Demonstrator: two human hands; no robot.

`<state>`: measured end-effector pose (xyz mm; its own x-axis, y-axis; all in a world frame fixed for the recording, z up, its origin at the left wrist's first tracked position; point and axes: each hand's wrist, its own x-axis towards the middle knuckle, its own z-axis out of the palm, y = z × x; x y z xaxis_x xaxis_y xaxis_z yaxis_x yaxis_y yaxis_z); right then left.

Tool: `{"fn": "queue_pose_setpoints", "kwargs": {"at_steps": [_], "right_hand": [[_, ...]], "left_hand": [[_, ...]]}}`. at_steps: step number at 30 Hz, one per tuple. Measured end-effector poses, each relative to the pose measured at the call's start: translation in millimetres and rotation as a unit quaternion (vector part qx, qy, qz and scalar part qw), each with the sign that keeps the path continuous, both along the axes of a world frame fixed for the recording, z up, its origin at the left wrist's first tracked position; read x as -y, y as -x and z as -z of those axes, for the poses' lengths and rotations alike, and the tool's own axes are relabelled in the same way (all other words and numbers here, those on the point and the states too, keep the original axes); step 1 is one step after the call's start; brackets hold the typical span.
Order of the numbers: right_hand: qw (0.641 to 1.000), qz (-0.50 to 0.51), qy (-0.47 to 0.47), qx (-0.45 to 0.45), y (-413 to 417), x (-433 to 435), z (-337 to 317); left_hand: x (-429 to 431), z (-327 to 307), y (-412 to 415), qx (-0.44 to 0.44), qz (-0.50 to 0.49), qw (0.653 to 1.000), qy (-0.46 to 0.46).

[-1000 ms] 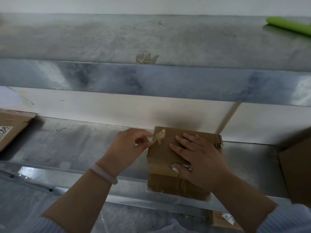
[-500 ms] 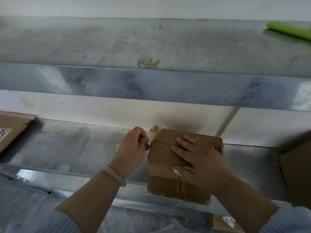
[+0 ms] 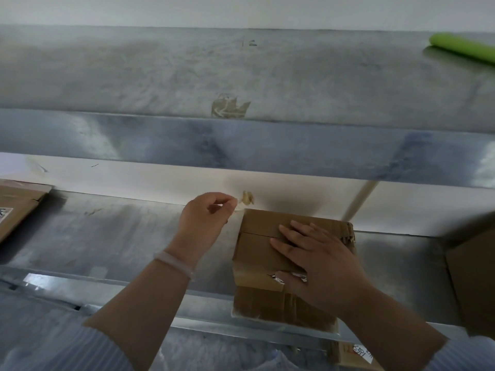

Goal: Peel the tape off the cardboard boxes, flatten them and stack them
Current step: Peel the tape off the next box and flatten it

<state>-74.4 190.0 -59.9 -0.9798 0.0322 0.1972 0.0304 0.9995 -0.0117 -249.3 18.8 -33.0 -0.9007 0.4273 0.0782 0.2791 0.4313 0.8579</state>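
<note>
Far L: a flat cardboard piece (image 3: pixel 18 207) w/ a bit of printed label lies on the metal bench (image 3: pixel 120 236), partly cut off by the frame edge. Above runs a second metal shelf (image 3: pixel 160 70), w/ a torn brown tape scrap (image 3: pixel 230 107) stuck near its front lip, approx. mid-frame. L hand (image 3: pixel 206 218), pale bracelet (image 3: pixel 174 263) on the wrist, is raised just off the box's far-L corner; thumb + forefinger pinch a strip of tape (image 3: pixel 247 198), other fingers curled in. The tape's crumpled end sticks out R of the fingertips, just above that corner; can't tell if the strip is attached to the box at all. The cardboard box (image 3: pixel 257 250) sits on the bench at centre-R, close to the front edge, top flaps closed w/ the seam showing bare; the near face has glossy tape across it and a couple of torn white label bits by the thumb. R hand (image 3: pixel 321 263) lies flat on the box top, palm down, fingers straight + slightly spread, pointing L/away, pressing the box down; nothing gripped. The hands are apart, one each side of the box's L edge. Behind the box a pale rod (image 3: pixel 359 199) leans diagonally. Below the bench edge, bottom R, another cardboard bit w/ a handwritten label (image 3: pixel 361 352) shows. Far R: a bigger brown box (image 3: pixel 474 277), partly out of frame, stands on the bench. Top R on the upper shelf: a bright green roll (image 3: pixel 463 48).
</note>
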Motion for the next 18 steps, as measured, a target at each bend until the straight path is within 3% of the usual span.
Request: {"fn": "queue_pose_setpoints", "kwargs": {"at_steps": [4, 9, 14, 18], "right_hand": [[1.000, -0.002, -0.002, -0.005, 0, 0, 0], [1.000, -0.006, 0.003, -0.013, 0, 1, 0], [1.000, -0.007, 0.010, -0.012, 1, 0, -1], [1.000, -0.008, 0.023, -0.006, 1, -1, 0]], "left_hand": [[6, 1, 1, -0.055, 0.049, 0.994, 0.084], [-4, 7, -1, -0.004, 0.034, 0.999, -0.008], [-12, 11, 4, 0.098, 0.045, 0.994, -0.023], [-10, 15, 10, 0.108, 0.027, 0.994, -0.006]]}}
